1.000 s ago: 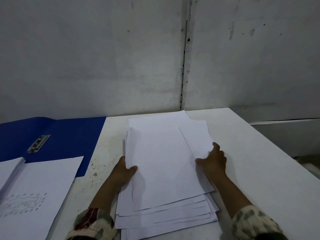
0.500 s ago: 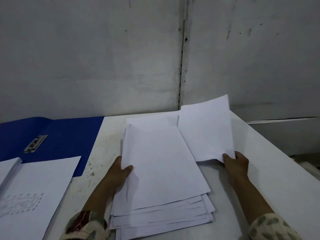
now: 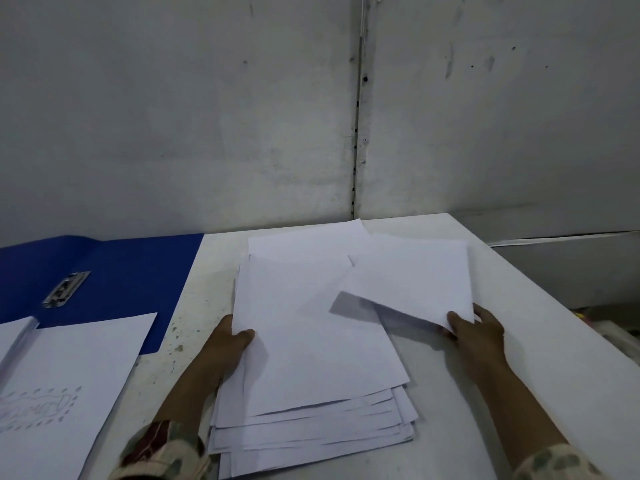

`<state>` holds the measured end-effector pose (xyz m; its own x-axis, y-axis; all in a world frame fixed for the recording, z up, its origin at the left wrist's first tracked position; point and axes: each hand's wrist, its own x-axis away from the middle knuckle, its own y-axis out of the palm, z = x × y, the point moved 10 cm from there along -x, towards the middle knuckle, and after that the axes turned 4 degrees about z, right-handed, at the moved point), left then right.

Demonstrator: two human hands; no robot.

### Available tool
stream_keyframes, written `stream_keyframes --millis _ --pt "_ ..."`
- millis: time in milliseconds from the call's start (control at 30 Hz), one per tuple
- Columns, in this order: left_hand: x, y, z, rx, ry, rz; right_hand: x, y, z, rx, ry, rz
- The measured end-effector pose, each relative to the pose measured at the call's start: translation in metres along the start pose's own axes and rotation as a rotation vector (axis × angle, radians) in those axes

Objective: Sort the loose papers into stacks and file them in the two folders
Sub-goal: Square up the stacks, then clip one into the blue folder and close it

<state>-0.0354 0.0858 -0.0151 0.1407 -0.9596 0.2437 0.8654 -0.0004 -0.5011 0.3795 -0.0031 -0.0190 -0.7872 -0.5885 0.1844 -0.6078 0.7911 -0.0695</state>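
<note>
A loose stack of white papers (image 3: 311,358) lies fanned on the white table in front of me. My left hand (image 3: 230,344) grips the stack's left edge, thumb on the top sheet. My right hand (image 3: 476,332) pinches the near corner of a single white sheet (image 3: 412,275) held just above the stack's right side, casting a shadow on it. An open blue folder (image 3: 131,271) with a metal clip (image 3: 65,289) lies at the left. A sheet with a faint drawing (image 3: 69,386) rests on the folder's near part.
The white table (image 3: 536,358) ends at a slanting right edge. A grey wall (image 3: 311,116) rises right behind it. Another paper edge (image 3: 14,337) shows at the far left. Beyond the table's right edge, lower clutter is dimly visible.
My right hand took one sheet from the stack's right side, raised it upright, then lowered it and swung it back over the stack. My left hand kept its hold on the stack.
</note>
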Motion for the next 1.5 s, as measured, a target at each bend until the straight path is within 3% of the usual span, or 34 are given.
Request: stream_keyframes --millis 433,633,800,833,900,967,1033,1167,1500 --pt "0.004 0.001 0.005 0.099 0.006 0.046 0.064 0.064 -0.005 0.556 -0.246 -0.355" --pt "0.004 0.000 0.004 0.116 0.028 0.042 0.084 0.085 0.004 0.976 -0.353 -0.502" --pt "0.007 0.002 0.006 0.148 0.053 0.020 0.084 0.095 0.001 0.954 -0.388 -0.596" --pt "0.007 0.002 0.006 0.137 0.053 0.028 0.083 0.093 -0.006 0.881 -0.380 -0.580" --pt "0.008 0.002 0.007 0.114 0.057 0.038 0.066 0.077 -0.021 0.776 -0.416 -0.387" --pt "0.009 0.003 0.010 0.107 0.070 0.035 0.047 0.054 -0.031 0.899 -0.435 -0.121" --pt "0.010 0.003 0.011 0.093 0.077 0.039 0.036 0.042 -0.026 1.005 -0.354 -0.020" --pt "0.012 0.003 0.016 0.051 0.095 0.054 0.022 0.048 -0.018 0.898 -0.305 -0.011" --pt "0.015 0.003 0.018 0.041 0.095 0.044 0.028 0.088 -0.024 0.704 -0.299 -0.222"
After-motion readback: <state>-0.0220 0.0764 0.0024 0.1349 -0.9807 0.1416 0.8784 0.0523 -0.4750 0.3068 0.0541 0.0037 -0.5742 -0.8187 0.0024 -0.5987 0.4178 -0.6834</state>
